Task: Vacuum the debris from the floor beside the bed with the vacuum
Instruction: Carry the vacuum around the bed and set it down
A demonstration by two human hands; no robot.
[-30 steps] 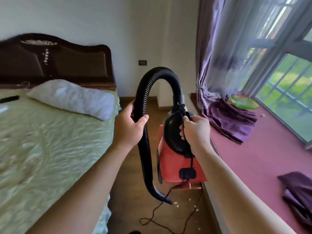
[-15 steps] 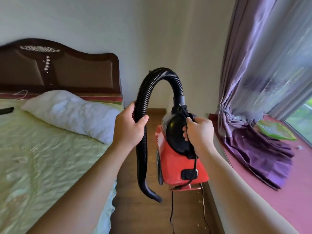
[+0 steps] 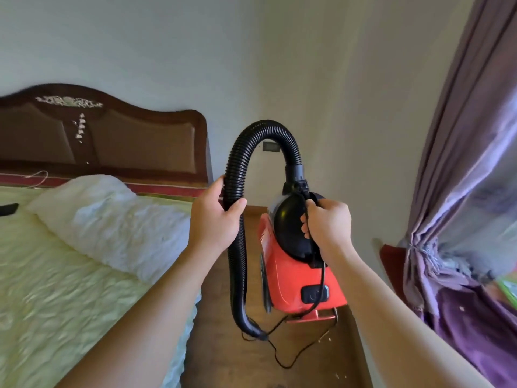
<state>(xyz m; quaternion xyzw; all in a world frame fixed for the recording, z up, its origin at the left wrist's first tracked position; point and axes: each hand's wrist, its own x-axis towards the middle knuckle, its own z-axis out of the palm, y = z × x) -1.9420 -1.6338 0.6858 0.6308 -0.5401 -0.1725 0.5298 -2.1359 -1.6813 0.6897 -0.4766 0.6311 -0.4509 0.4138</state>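
A small red and black vacuum [image 3: 296,278] hangs in the air over the wooden floor [image 3: 221,354] between the bed and the window ledge. My right hand [image 3: 328,224] grips its black top handle together with the power cord. My left hand [image 3: 214,219] is wrapped around the black ribbed hose [image 3: 264,130], which arches up from the vacuum and drops down to a nozzle [image 3: 256,331] just above the floor. A few pale crumbs of debris [image 3: 328,338] lie on the floor near the ledge.
The bed [image 3: 56,303] with a cream cover, white pillow [image 3: 112,219] and dark headboard [image 3: 112,141] fills the left. Purple curtains [image 3: 470,191] hang on the right above a red ledge. The black cord [image 3: 282,357] trails loosely on the floor.
My view has tilted up and turned left, so the window has left the frame. Both hands keep the same grip; the vacuum and hose stay lifted at about the same spot.
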